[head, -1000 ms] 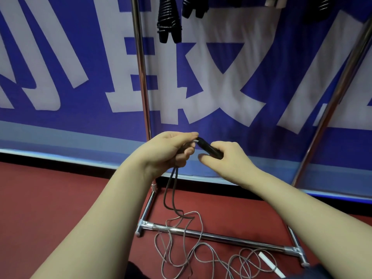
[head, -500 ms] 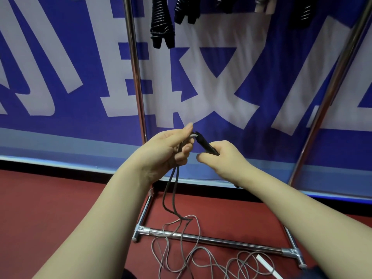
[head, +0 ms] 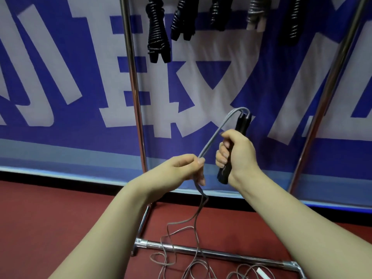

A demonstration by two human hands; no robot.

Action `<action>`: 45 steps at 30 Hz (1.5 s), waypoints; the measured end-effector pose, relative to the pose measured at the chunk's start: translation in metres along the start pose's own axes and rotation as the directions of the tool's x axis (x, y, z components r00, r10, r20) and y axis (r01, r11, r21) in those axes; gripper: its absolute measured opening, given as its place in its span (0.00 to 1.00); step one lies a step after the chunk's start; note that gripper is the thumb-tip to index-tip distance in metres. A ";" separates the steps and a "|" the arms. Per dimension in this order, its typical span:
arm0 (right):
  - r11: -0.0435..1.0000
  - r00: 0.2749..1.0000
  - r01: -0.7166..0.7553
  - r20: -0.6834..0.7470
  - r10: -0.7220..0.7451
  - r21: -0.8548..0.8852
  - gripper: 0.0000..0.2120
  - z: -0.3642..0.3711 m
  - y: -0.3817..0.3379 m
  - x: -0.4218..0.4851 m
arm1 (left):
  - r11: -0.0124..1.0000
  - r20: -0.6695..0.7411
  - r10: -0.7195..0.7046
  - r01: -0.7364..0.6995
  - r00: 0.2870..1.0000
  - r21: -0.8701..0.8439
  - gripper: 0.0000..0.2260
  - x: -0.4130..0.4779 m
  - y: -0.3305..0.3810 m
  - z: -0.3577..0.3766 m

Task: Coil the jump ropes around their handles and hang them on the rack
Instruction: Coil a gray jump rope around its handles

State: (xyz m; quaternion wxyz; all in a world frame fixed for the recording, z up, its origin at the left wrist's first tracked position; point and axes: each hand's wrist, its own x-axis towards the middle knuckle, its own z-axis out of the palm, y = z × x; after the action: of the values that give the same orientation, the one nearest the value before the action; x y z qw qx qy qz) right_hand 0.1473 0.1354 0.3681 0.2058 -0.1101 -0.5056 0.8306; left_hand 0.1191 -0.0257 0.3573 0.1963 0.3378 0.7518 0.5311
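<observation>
We see the two black handles [head: 242,124] held side by side and nearly upright in the right hand [head: 239,156]. Its fingers are curled round their middle, so both ends stick out above and below the fist. From their top ends the grey rope [head: 209,144] arches over and slants down to the left hand [head: 181,168], just beside and a little lower than the right. The left hand pinches the rope between thumb and forefinger, with its other fingers curled loosely beneath. Below that pinch the rope hangs slack and ends in loose loops on the red floor [head: 50,218], lying across the base bar of the rack [head: 132,87]. We see no rope wound on the handles.

Behind the rack hangs a blue banner [head: 231,81] with very large white characters. They are cropped by the frame, and we cannot read them. We find no brand mark on the handles.

Both forearms reach in from the bottom corners, bare, and the hands meet between the chrome uprights. Along the top edge, coiled ropes [head: 158,37] hang in a row on the rack. A white handle [head: 261,272] lies on the floor by the base bar's right end.
</observation>
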 end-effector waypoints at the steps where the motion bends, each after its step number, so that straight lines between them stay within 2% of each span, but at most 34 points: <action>1: 0.999 0.999 -0.032 0.006 0.032 0.037 0.18 0.001 0.000 0.000 | 0.995 -0.003 0.002 -0.002 1.000 -0.096 0.14 0.000 0.002 0.005; 3: 0.994 0.997 -0.078 0.026 0.077 0.079 0.16 0.001 0.001 0.001 | 0.970 -0.064 -0.028 0.011 0.998 -0.243 0.13 0.004 0.004 0.012; 5: 0.992 0.995 -0.099 0.041 0.096 0.079 0.15 0.000 0.001 0.003 | 0.959 -0.155 -0.060 0.014 0.986 -0.285 0.13 0.007 0.006 0.014; 7: 0.993 0.994 -0.104 0.049 0.101 0.054 0.12 -0.001 0.000 0.004 | 0.967 -0.202 -0.080 0.027 0.976 -0.252 0.14 0.010 0.006 0.014; 9: 0.997 0.994 -0.078 0.074 0.077 0.014 0.05 -0.001 0.000 0.003 | 0.989 -0.207 -0.082 0.055 0.975 -0.136 0.14 0.011 0.005 0.014; 15: 0.979 0.993 0.080 0.098 -0.063 -0.185 0.11 0.001 0.007 0.003 | 0.979 -0.129 0.018 0.008 0.991 0.202 0.16 0.005 0.004 0.019; 18: 0.957 0.991 0.134 0.053 -0.125 -0.257 0.09 0.001 0.008 0.004 | 0.968 -0.125 0.083 -0.050 0.989 0.246 0.16 0.002 0.011 0.020; 21: 0.971 0.994 0.107 0.043 -0.100 -0.216 0.15 0.002 0.007 0.005 | 0.967 -0.124 0.109 -0.076 0.986 0.243 0.18 0.001 0.013 0.018; 25: 0.968 0.993 0.114 0.029 -0.111 -0.225 0.22 0.000 0.003 0.007 | 0.975 -0.089 0.071 -0.050 0.993 0.218 0.19 0.005 0.011 0.012; 28: 0.984 0.996 0.091 0.006 -0.091 -0.156 0.21 -0.004 0.005 0.009 | 0.978 -0.099 0.039 -0.018 0.994 0.209 0.16 0.008 0.011 0.007; 30: 0.991 0.998 0.067 0.016 -0.066 -0.116 0.20 -0.006 0.005 0.009 | 0.973 -0.057 0.004 0.009 0.998 0.231 0.12 0.009 0.011 0.007; 34: 0.982 0.991 0.078 0.119 -0.058 -0.172 0.18 -0.006 0.003 0.005 | 0.949 0.095 -0.132 0.098 0.987 0.299 0.21 0.006 0.008 0.010; 36: 0.978 0.981 0.063 0.195 -0.023 -0.200 0.17 -0.004 0.004 0.002 | 0.946 0.114 -0.132 0.091 0.985 0.312 0.22 0.006 0.006 0.011; 39: 0.983 0.957 -0.014 0.284 0.065 -0.180 0.17 0.002 0.007 -0.004 | 0.966 0.021 -0.101 0.092 0.995 0.242 0.21 0.011 0.003 0.015; 43: 0.981 0.936 -0.047 0.334 0.109 -0.188 0.17 0.009 0.013 -0.010 | 0.983 -0.115 -0.120 0.134 0.986 0.125 0.09 0.018 0.001 0.025; 45: 0.985 0.931 -0.049 0.349 0.106 -0.168 0.17 0.009 0.013 -0.010 | 0.987 -0.160 -0.140 0.150 0.977 0.053 0.07 0.020 0.002 0.031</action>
State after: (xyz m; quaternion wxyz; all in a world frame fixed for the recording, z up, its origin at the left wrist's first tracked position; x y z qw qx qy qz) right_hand 0.1492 0.1180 0.3604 0.0684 0.0064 -0.5933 0.8021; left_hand 0.1261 0.0097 0.3493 0.1641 0.2456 0.8043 0.5156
